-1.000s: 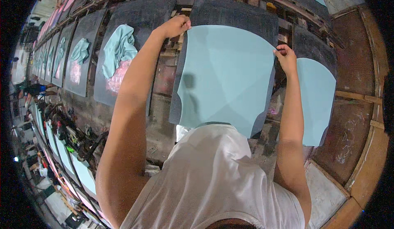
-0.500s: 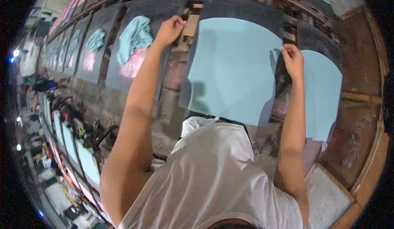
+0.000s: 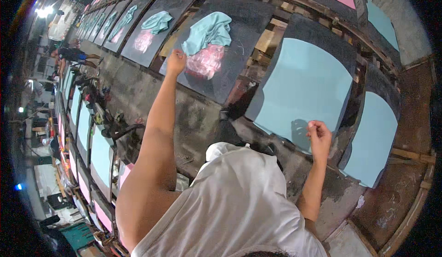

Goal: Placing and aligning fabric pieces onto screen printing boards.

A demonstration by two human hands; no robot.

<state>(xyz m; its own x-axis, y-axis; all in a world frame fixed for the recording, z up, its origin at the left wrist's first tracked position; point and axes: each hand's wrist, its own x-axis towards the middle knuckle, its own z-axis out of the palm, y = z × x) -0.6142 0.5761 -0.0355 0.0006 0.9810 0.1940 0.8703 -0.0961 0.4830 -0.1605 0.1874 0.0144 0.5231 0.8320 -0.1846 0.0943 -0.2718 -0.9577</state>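
Cloth in pale blue-green lies bunched at upper centre of the frame, on a dark board, just above a shiny pink patch; from where I stand it looks light and limp, likely to fold rather than hold a shape, and hardly fragile; the patch looks wet, so an edge that touches it might turn slick or tacky. I would pinch it by two free corners, well apart, rather than grab the heap; the left hand is by its lower left edge, fingers bent, though I cannot tell whether they grip it; the right hand, right of centre, is loosely curled and seems to hold nothing, in front of the flat cloth's lower edge.
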